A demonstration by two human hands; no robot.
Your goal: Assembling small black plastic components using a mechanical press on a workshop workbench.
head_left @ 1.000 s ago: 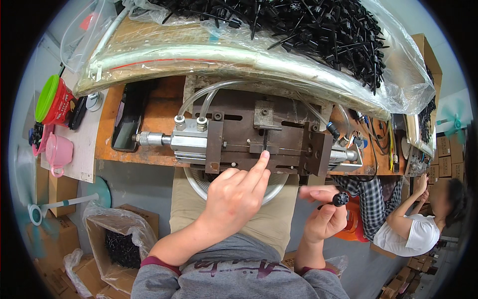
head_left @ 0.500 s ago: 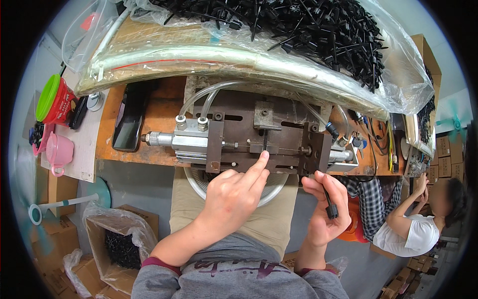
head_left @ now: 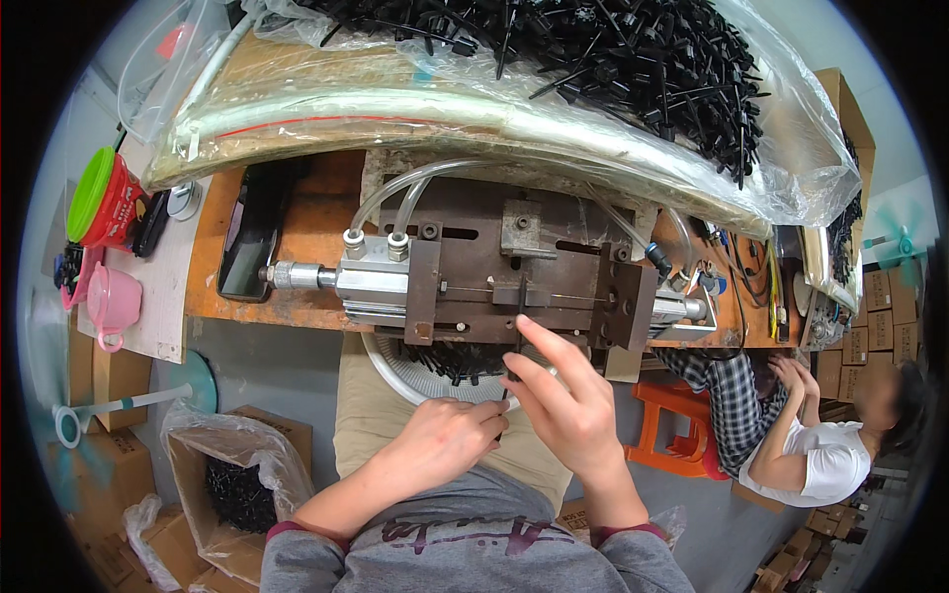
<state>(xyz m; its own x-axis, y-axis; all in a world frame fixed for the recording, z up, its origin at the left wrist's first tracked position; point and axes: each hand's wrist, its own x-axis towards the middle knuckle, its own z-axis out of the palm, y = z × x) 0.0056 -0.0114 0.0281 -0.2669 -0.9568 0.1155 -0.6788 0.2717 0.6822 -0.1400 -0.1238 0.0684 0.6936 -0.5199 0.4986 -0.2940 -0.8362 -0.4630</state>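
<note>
Left hand (head_left: 450, 430): clamped on a dark stick (head_left: 505, 395)
Right hand (head_left: 568, 400): at the machine's (head_left: 573, 269) near side; I can't tell its grip

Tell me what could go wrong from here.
The right hand has its index fingertip at the front edge of the brown metal fixture; it might get pinched if the silver metal cylinder actuates. The slim black rod by that fingertip could slip into the white round basket below, among black plastic pieces.
</note>
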